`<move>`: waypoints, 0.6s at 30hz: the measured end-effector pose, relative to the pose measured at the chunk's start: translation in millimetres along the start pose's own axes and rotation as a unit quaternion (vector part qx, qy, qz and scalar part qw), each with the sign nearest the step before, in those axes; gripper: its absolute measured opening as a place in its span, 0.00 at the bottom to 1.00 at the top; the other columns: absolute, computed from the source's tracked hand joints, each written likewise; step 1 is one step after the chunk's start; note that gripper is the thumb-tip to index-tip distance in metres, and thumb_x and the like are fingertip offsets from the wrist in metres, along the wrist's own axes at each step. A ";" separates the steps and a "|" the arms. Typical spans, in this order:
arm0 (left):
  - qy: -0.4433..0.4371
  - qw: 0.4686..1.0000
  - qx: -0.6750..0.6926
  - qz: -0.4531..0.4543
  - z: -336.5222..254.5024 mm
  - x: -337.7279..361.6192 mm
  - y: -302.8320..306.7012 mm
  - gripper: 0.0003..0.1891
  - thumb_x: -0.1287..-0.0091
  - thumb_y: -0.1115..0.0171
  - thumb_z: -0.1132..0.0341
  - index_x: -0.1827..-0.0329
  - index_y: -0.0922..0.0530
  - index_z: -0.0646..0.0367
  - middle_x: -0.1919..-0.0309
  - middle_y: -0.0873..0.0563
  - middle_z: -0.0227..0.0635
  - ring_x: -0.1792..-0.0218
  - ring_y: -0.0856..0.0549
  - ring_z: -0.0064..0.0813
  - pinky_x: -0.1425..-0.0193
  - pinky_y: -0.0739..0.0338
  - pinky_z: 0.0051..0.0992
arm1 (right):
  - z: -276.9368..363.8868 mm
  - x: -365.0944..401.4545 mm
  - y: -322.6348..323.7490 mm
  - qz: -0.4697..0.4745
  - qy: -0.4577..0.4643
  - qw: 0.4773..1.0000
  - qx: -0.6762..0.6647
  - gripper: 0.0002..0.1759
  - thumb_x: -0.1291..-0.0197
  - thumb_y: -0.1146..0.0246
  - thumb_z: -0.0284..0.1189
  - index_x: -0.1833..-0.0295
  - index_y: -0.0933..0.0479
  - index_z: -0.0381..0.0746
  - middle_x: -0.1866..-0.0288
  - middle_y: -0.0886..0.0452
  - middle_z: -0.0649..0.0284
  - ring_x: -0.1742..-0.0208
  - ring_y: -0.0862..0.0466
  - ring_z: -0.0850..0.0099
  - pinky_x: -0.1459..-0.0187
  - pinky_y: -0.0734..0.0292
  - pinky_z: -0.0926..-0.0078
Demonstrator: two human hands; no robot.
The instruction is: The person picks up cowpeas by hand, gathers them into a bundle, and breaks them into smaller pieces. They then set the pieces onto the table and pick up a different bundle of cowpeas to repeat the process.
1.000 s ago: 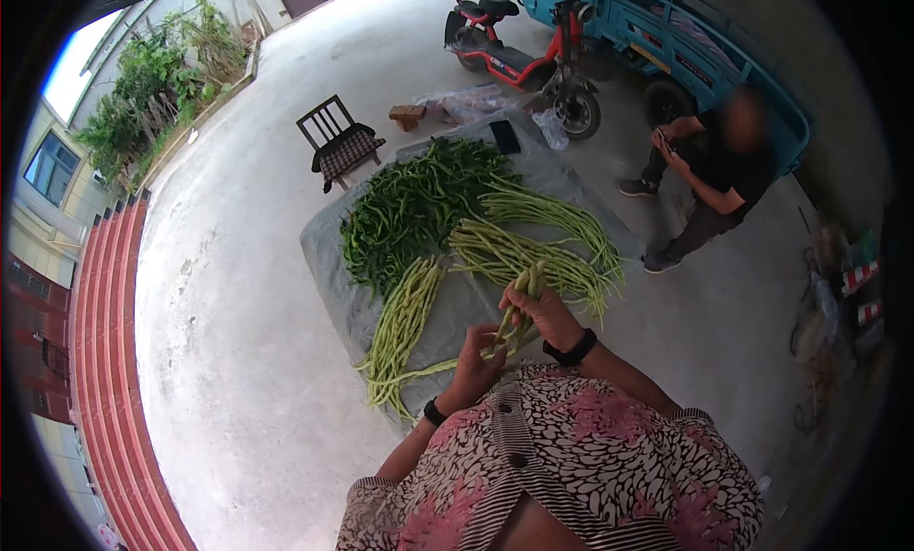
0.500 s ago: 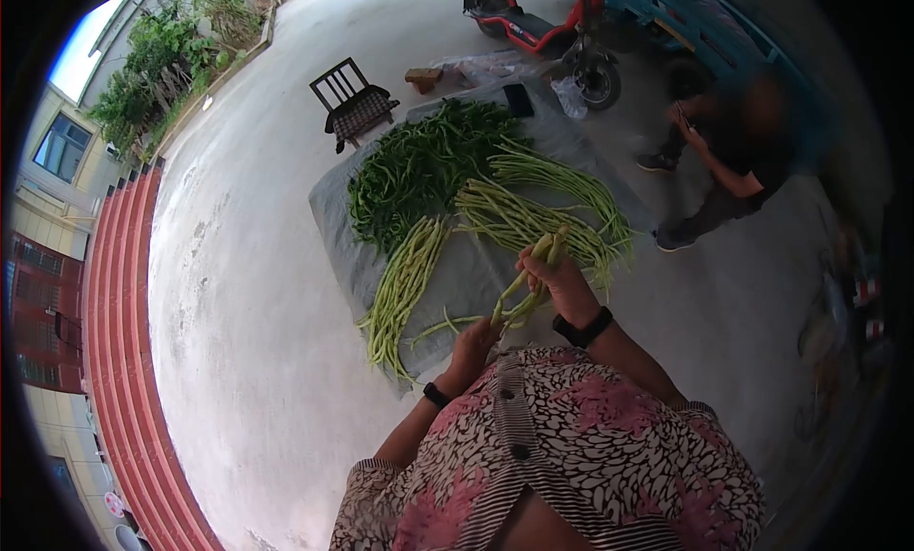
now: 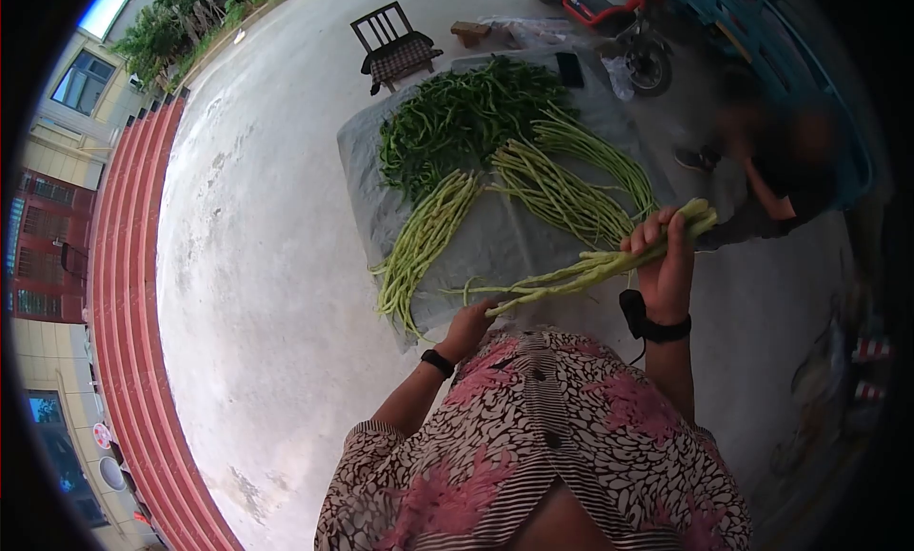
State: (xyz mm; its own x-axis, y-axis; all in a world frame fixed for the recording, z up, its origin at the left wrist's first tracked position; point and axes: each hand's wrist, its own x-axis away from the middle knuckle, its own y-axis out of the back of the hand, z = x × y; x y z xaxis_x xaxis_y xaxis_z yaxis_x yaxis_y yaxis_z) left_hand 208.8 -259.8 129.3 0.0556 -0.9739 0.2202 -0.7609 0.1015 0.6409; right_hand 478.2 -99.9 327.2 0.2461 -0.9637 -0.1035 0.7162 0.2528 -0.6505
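My right hand [image 3: 664, 260] is wrapped round a small bunch of yardlong beans [image 3: 581, 273], raised at the right with the bean ends sticking out past the fingers. At the bunch's other end, near my shirt, my left hand [image 3: 466, 330] is closed on the trailing tips. The beans stretch between both hands above a grey sheet [image 3: 519, 246]. On that sheet lie a left bundle of yardlong beans [image 3: 428, 246], a middle bundle [image 3: 552, 197] and a right bundle [image 3: 605, 160]. Behind them spreads a heap of long green peppers [image 3: 466, 113].
A phone [image 3: 569, 70] lies at the sheet's back corner. Beyond the sheet are a small chair [image 3: 395, 56], a wooden block [image 3: 469, 32] and a red scooter [image 3: 600, 8]. A person [image 3: 771, 189] sits at the right by a blue cart [image 3: 762, 37]. Red steps [image 3: 143, 265] run along the left.
My right hand has moved right and up a little with the bean bunch, drawing it out longer between my hands. My left hand stays low near my shirt. The whole view has shifted.
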 end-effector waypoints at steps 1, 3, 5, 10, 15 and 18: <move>0.018 0.999 -0.031 0.025 18.5 -0.6 1.7 0.10 0.37 0.39 0.68 0.53 0.23 0.57 0.68 0.16 0.52 0.62 0.17 0.54 0.61 0.24 0.44 | 7.3 -1.0 -1.4 -0.007 0.017 1.000 -0.018 0.14 0.28 0.49 0.44 0.58 0.32 0.45 0.70 0.30 0.70 0.70 0.26 0.75 0.57 0.25 0.66; 0.025 0.999 -0.030 0.018 54.7 -4.5 3.3 0.11 0.36 0.39 0.66 0.52 0.23 0.57 0.68 0.16 0.52 0.61 0.17 0.55 0.60 0.24 0.45 | 14.1 -3.1 -5.7 -0.027 0.045 0.998 -0.026 0.14 0.28 0.49 0.45 0.58 0.32 0.45 0.70 0.31 0.71 0.70 0.28 0.76 0.56 0.27 0.67; 0.067 0.997 -0.032 0.018 71.8 -10.9 13.2 0.11 0.35 0.41 0.64 0.52 0.23 0.57 0.66 0.16 0.53 0.60 0.17 0.55 0.59 0.25 0.46 | 20.0 -7.1 -13.8 -0.020 0.072 0.996 -0.038 0.13 0.27 0.50 0.43 0.57 0.32 0.46 0.70 0.32 0.72 0.69 0.29 0.78 0.54 0.30 0.69; 0.118 0.992 -0.034 -0.038 128.7 -17.5 27.0 0.12 0.32 0.43 0.61 0.53 0.22 0.59 0.66 0.16 0.55 0.59 0.18 0.57 0.58 0.25 0.47 | 25.0 -18.1 -26.6 -0.008 0.097 0.991 -0.089 0.10 0.26 0.51 0.40 0.57 0.33 0.46 0.69 0.33 0.73 0.67 0.31 0.79 0.53 0.33 0.72; 0.191 0.980 -0.032 0.038 174.7 -23.2 28.6 0.14 0.36 0.40 0.60 0.53 0.22 0.59 0.63 0.16 0.55 0.56 0.17 0.54 0.54 0.24 0.44 | 23.6 -27.0 -59.8 0.024 0.093 0.988 -0.120 0.10 0.26 0.50 0.39 0.56 0.33 0.45 0.71 0.34 0.73 0.69 0.32 0.79 0.55 0.34 0.74; 0.192 0.960 -0.100 0.178 198.0 -29.2 35.2 0.17 0.38 0.39 0.62 0.47 0.24 0.58 0.56 0.18 0.54 0.55 0.17 0.52 0.52 0.22 0.42 | 17.0 -30.8 -84.8 0.047 0.082 0.989 -0.118 0.11 0.26 0.52 0.40 0.57 0.33 0.45 0.71 0.35 0.73 0.70 0.33 0.80 0.57 0.35 0.74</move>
State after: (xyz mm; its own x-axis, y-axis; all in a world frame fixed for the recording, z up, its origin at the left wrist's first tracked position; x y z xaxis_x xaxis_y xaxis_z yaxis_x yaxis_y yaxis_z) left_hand 52.4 -268.0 -0.2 0.0787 -0.7269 0.6822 -0.6385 0.4888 0.5945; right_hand 421.0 -90.2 398.4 0.1814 -0.9426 -0.2804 0.5188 0.3340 -0.7870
